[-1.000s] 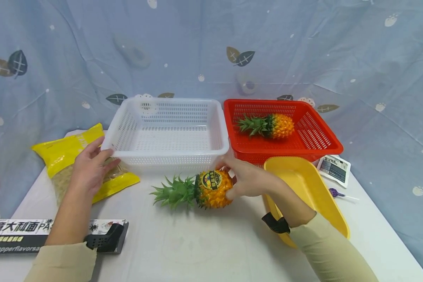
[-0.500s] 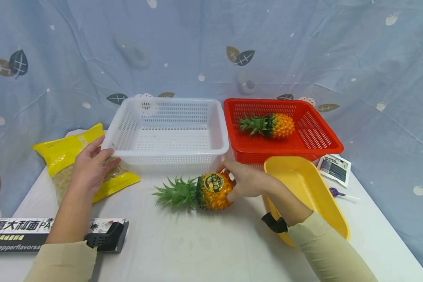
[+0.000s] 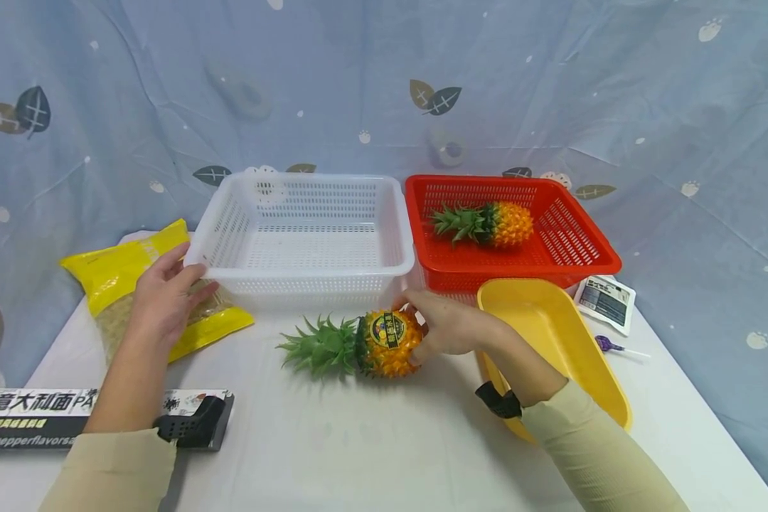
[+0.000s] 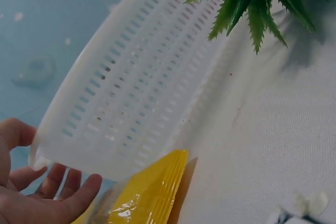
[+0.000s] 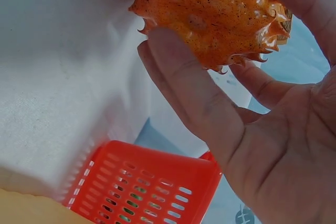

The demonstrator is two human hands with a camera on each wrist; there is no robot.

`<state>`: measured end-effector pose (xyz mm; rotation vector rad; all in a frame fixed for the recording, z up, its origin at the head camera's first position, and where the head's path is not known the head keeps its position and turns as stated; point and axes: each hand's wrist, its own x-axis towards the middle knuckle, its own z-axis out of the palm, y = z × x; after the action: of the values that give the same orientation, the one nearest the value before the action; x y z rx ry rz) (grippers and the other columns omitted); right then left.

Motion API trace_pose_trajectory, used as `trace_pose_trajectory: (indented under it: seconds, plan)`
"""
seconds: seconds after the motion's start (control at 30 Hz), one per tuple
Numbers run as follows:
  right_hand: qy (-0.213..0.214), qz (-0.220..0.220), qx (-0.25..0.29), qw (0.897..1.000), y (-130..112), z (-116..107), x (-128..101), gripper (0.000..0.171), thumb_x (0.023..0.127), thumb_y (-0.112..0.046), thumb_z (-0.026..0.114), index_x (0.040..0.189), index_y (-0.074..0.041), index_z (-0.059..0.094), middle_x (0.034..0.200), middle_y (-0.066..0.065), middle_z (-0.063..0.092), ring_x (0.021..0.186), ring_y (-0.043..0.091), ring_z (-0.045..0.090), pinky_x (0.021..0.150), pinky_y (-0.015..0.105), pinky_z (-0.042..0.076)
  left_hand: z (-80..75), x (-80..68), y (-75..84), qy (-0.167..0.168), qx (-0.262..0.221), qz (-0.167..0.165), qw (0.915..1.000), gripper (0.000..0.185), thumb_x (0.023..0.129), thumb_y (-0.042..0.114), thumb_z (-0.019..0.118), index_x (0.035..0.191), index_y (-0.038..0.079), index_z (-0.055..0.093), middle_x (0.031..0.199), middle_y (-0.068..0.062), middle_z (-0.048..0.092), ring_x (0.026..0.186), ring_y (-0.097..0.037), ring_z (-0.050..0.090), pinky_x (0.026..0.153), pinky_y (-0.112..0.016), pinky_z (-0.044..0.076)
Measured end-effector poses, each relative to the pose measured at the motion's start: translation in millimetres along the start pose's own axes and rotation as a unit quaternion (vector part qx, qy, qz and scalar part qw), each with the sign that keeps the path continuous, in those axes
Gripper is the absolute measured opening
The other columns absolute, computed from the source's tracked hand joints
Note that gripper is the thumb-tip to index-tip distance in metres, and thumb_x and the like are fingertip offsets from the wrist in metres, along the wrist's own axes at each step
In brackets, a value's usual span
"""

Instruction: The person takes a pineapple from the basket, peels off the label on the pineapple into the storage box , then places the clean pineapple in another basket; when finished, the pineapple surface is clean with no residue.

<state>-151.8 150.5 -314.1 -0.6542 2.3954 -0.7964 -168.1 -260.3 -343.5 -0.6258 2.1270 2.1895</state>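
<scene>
In the head view a pineapple (image 3: 390, 345) with a black label lies on its side on the white table, crown to the left. My right hand (image 3: 444, 323) holds its orange base end, thumb on the near side and fingers on the far side. The right wrist view shows the fingers (image 5: 184, 72) against the spiky orange skin. My left hand (image 3: 166, 288) grips the front left corner of a white basket (image 3: 307, 274). In the left wrist view its fingertips (image 4: 79, 195) are at that corner, just under the rim. A yellow pasta bag (image 3: 134, 263) lies partly beneath this hand.
A red basket (image 3: 512, 274) with another pineapple (image 3: 508, 224) in it stands right of the white one. A yellow tray (image 3: 566, 348) lies under the right forearm. Farther right are a white packet (image 3: 604, 306) and a purple lollipop (image 3: 604, 343). A pasta box (image 3: 32, 430) lies front left.
The pineapple shifted slightly right and its label turned a little between the two earlier frames. Both hands keep their places, and the whole head view has moved up slightly.
</scene>
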Motion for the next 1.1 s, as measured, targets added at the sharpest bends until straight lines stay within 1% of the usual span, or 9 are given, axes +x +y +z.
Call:
trace_pose_trajectory:
  seconds: [0.17, 0.3, 0.5, 0.67, 0.7, 0.8, 0.93, 1.03, 1.1]
  plan:
    - [0.008, -0.001, 0.004, 1.000, 1.4, -0.2, 0.7, 0.067, 0.080, -0.007, 0.084, 0.138, -0.014, 0.050, 0.127, 0.005, 0.059, 0.115, 0.023, 0.056, 0.097, 0.039, 0.057, 0.4, -0.8, 4.3, 0.016, 0.020, -0.002, 0.9997, 0.077, 0.096, 0.041, 0.072, 0.161, 0.041, 0.032, 0.169, 0.002, 0.025, 0.144, -0.026, 0.039, 0.101, -0.025, 0.050]
    - [0.013, 0.003, 0.014, 1.000, 1.8, -0.6, 0.2, 0.070, 0.081, -0.007, 0.084, 0.142, -0.013, 0.050, 0.130, 0.005, 0.059, 0.118, 0.025, 0.057, 0.098, 0.039, 0.058, 0.4, -4.1, 8.6, 0.035, 0.040, -0.006, 0.9986, 0.076, 0.097, 0.042, 0.070, 0.162, 0.041, 0.031, 0.169, 0.000, 0.027, 0.142, -0.025, 0.040, 0.113, -0.033, 0.044]
    - [0.012, -0.002, 0.018, 1.000, 1.1, -0.7, -2.1, 0.070, 0.082, -0.008, 0.083, 0.143, -0.012, 0.051, 0.131, 0.007, 0.059, 0.119, 0.027, 0.058, 0.098, 0.040, 0.058, -1.1, -11.0, 14.0, 0.055, 0.020, -0.014, 0.9982, 0.070, 0.101, 0.038, 0.066, 0.162, 0.039, 0.032, 0.164, 0.000, 0.035, 0.136, -0.019, 0.044, 0.122, -0.039, 0.037]
    - [0.014, -0.006, 0.023, 1.000, 2.1, -1.0, -2.8, 0.067, 0.083, -0.007, 0.081, 0.143, -0.013, 0.052, 0.135, 0.007, 0.059, 0.122, 0.028, 0.058, 0.102, 0.045, 0.057, -3.7, -17.6, 18.0, 0.069, 0.011, -0.006, 0.9975, 0.065, 0.102, 0.036, 0.065, 0.160, 0.037, 0.036, 0.148, 0.006, 0.044, 0.133, -0.017, 0.043, 0.123, -0.037, 0.035]
    - [0.015, -0.005, 0.023, 1.000, 2.1, -1.2, -3.1, 0.067, 0.083, -0.008, 0.081, 0.143, -0.013, 0.052, 0.136, 0.007, 0.059, 0.123, 0.028, 0.058, 0.102, 0.045, 0.057, -3.6, -19.4, 19.3, 0.076, 0.003, -0.004, 0.9971, 0.064, 0.102, 0.034, 0.064, 0.160, 0.036, 0.037, 0.146, 0.007, 0.045, 0.132, -0.016, 0.043, 0.122, -0.034, 0.037]
    - [0.016, 0.002, 0.026, 1.000, 1.4, -2.0, -4.6, 0.069, 0.083, -0.010, 0.082, 0.144, -0.013, 0.051, 0.138, 0.007, 0.058, 0.123, 0.030, 0.058, 0.099, 0.043, 0.058, -1.5, -27.2, 25.2, 0.107, -0.033, 0.011, 0.9936, 0.058, 0.102, 0.028, 0.064, 0.156, 0.033, 0.044, 0.136, 0.012, 0.050, 0.125, -0.011, 0.045, 0.110, -0.020, 0.047]
    - [0.017, 0.011, 0.025, 0.999, 0.9, -2.4, -6.8, 0.072, 0.084, -0.012, 0.082, 0.147, -0.013, 0.049, 0.140, 0.007, 0.057, 0.122, 0.030, 0.059, 0.096, 0.039, 0.059, 6.0, -42.6, 36.0, 0.134, -0.093, 0.064, 0.9846, 0.048, 0.101, 0.020, 0.064, 0.148, 0.028, 0.055, 0.129, 0.013, 0.054, 0.120, -0.007, 0.047, 0.087, -0.014, 0.051]
    - [0.020, 0.010, 0.022, 0.999, 1.5, -2.1, -7.9, 0.073, 0.084, -0.013, 0.082, 0.148, -0.013, 0.048, 0.142, 0.007, 0.056, 0.122, 0.029, 0.060, 0.097, 0.040, 0.059, 14.9, -55.0, 42.0, 0.110, -0.098, 0.106, 0.9834, 0.043, 0.101, 0.020, 0.065, 0.144, 0.026, 0.058, 0.130, 0.010, 0.057, 0.121, -0.009, 0.050, 0.084, -0.013, 0.053]
    - [0.024, 0.012, 0.021, 0.999, 1.6, -2.2, -8.7, 0.072, 0.085, -0.014, 0.082, 0.149, -0.013, 0.048, 0.143, 0.007, 0.056, 0.122, 0.029, 0.060, 0.097, 0.040, 0.059, 21.8, -63.2, 43.1, 0.064, -0.079, 0.126, 0.9869, 0.043, 0.101, 0.023, 0.067, 0.143, 0.024, 0.059, 0.131, 0.008, 0.058, 0.121, -0.011, 0.053, 0.083, -0.011, 0.055]
